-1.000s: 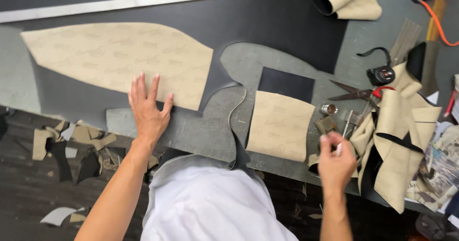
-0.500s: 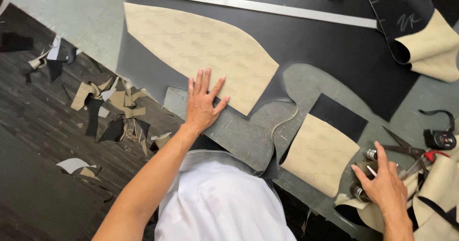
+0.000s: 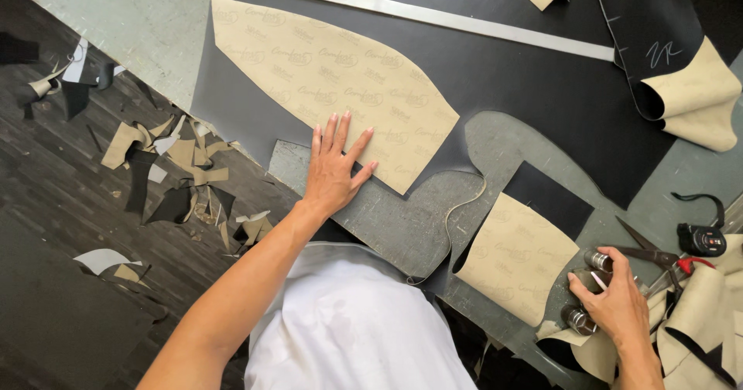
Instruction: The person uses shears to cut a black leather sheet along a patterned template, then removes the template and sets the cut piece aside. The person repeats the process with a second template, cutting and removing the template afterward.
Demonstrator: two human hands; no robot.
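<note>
My left hand point(image 3: 333, 169) lies flat with fingers spread, pressing on the lower edge of a large tan pattern piece point(image 3: 333, 73) and the grey template board point(image 3: 402, 224) under it. Both rest on a black sheet point(image 3: 542, 88) spread over the table. My right hand point(image 3: 615, 301) is at the table's near right edge, fingers curled around a small white stick point(image 3: 597, 280). It rests against small metal cylinders point(image 3: 596, 260). A smaller tan piece point(image 3: 515, 254) and a black rectangle point(image 3: 551, 200) lie just left of that hand.
A long metal ruler point(image 3: 433, 15) runs along the far side. Scissors with red handles point(image 3: 658, 257) and a black hand tool point(image 3: 700, 239) sit at the right. A curled black sheet with tan backing point(image 3: 689, 88) lies far right. Offcuts point(image 3: 178, 173) litter the dark floor at left.
The view has swung left and tilted. My right hand has come down onto the metal cylinders. My left hand stays pressed flat on the tan piece.
</note>
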